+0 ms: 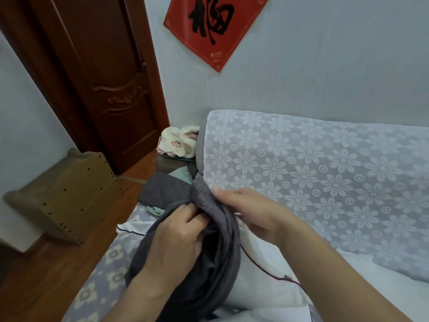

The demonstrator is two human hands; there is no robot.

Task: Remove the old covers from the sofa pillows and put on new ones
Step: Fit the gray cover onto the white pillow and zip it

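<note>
Lace-draped sofa (325, 173), dark wooden door (111, 84), red poster (216, 26).

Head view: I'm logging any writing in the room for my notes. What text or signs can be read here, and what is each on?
"福": one large black character on the red diamond-shaped poster on the wall above the sofa.
Small gold print near the poster's lower corner: too small to read.
Nothing else readable.

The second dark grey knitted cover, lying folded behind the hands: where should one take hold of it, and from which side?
Probably grip the folded dark grey knitted cover at its near edge, reaching forward from the left; the sofa's lace-covered backrest blocks the right.
</note>
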